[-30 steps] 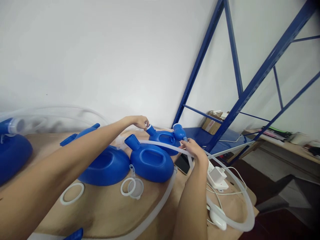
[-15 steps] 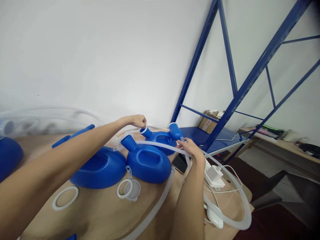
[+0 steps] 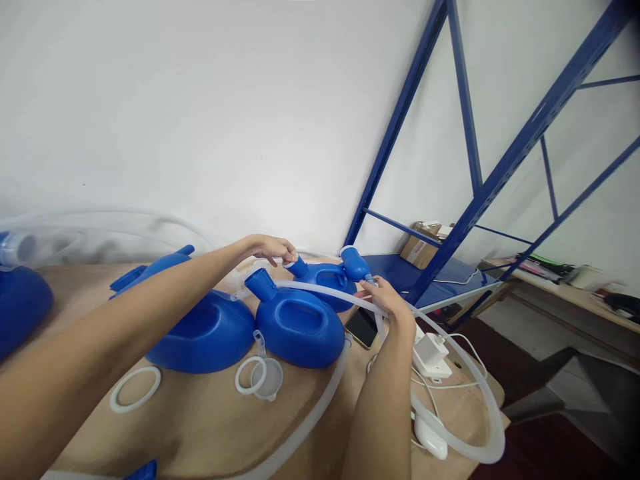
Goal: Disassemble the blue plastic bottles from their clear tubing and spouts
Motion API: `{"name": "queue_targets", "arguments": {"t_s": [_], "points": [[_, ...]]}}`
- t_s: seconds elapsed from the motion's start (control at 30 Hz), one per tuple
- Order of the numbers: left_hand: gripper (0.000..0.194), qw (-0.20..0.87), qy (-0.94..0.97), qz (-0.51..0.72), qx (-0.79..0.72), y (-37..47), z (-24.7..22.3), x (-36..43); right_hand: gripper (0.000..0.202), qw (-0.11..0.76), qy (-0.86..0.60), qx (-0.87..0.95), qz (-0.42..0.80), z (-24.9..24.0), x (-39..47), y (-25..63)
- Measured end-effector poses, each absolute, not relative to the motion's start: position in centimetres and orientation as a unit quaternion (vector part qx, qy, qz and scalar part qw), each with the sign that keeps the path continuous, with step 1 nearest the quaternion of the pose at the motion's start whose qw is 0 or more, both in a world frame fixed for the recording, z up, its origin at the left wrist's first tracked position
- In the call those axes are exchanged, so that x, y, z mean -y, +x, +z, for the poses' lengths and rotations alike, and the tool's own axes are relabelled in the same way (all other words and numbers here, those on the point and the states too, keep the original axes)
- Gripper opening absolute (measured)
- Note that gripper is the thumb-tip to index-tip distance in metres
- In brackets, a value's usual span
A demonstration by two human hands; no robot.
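At the back of the table, my left hand (image 3: 274, 249) has its fingers closed at the white ring (image 3: 289, 263) on the neck of the far blue plastic urinal bottle (image 3: 325, 275). My right hand (image 3: 383, 295) grips the pale stem end of a blue cup-shaped funnel (image 3: 354, 264), its white-rimmed mouth tilted up. A translucent hose (image 3: 325, 290) runs across in front of the far bottle to the right hand. Closer to me, another blue bottle (image 3: 300, 330) stands with its neck uncovered. Beside it lie a white sealing ring (image 3: 239, 379) and a translucent cap (image 3: 273, 380).
A larger blue bottle (image 3: 210, 340) sits at left under my forearm, with another (image 3: 23, 300) at the far left. A loose white ring (image 3: 135, 408), a phone (image 3: 363, 327) and a power strip (image 3: 431, 363) with cables are on the table. A blue metal rack (image 3: 395, 127) rises behind.
My left hand has turned from a fist over the far bottle's mouth to fingers and thumb at its rim. The right hand keeps its grip, and the view has shifted slightly.
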State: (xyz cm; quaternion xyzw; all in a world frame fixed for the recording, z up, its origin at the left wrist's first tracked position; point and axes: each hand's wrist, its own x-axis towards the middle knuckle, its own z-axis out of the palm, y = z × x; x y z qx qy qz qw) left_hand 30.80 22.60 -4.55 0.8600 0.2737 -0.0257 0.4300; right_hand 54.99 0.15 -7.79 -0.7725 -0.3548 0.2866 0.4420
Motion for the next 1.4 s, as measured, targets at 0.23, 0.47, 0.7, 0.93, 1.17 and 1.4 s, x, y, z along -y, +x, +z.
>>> {"name": "queue_targets", "arguments": {"t_s": [0.23, 0.47, 0.7, 0.93, 1.17, 1.4], "points": [[0.026, 0.424, 0.857, -0.001, -0.294, 30.2, -4.8, -21.7, 0.013, 0.478, -0.763, 0.335, 0.276, -9.2, -1.3, 56.6], [0.026, 0.45, 0.834, 0.011, -0.318, 30.7, -5.1, -21.6, 0.012, 0.495, -0.75, 0.325, 0.296, -9.0, -1.5, 56.2], [0.026, 0.496, 0.815, 0.015, -0.298, 29.7, -5.3, -21.1, 0.009, 0.508, -0.743, 0.304, 0.313, -9.0, -1.3, 55.9], [0.021, 0.378, 0.851, -0.034, -0.362, 28.4, -3.0, -20.8, 0.011, 0.504, -0.747, 0.313, 0.299, -8.5, -0.9, 55.5], [0.027, 0.041, 0.947, 0.018, -0.318, 20.2, 3.9, -13.0, 0.041, 0.523, -0.749, 0.286, 0.288, -7.4, -0.1, 55.4], [0.023, 0.037, 0.909, -0.094, -0.405, 4.4, -1.5, -3.5, 0.029, 0.552, -0.766, 0.251, 0.212, -8.0, 0.0, 56.5]]}}
